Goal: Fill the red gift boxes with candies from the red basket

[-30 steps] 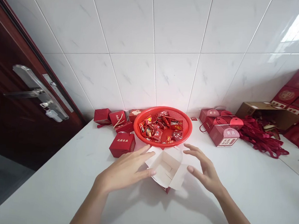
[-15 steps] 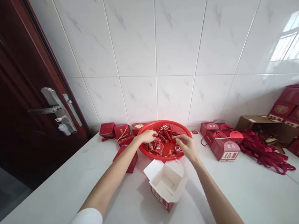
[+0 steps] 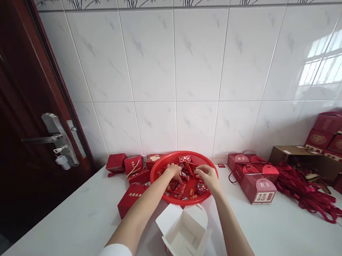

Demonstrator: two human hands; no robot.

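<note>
A round red plastic basket (image 3: 157,191) holds many small red-wrapped candies (image 3: 179,188). My left hand (image 3: 174,171) reaches into its left side, fingers apart and pointing down among the candies. Over the right part of the basket is my right hand (image 3: 209,176), its thumb and fingers curled together. Whatever may be between those fingertips is too small to make out. In front of the basket, between my forearms, stands an open gift box (image 3: 184,235) with a white inside and red outside. Its flaps are folded out, and the inside holds nothing.
Closed red boxes (image 3: 130,195) lie left of the basket. More red boxes (image 3: 257,190), dark red ribbons (image 3: 307,196) and an open cardboard box (image 3: 287,150) are to the right. Stacked red boxes (image 3: 333,137) stand far right. A tiled wall (image 3: 199,63) rises behind; a door (image 3: 21,112) is left.
The view has tilted up, so things sit lower in the picture. My left hand has moved right, deeper among the candies. My right hand stays at the basket's right side, fingers still curled.
</note>
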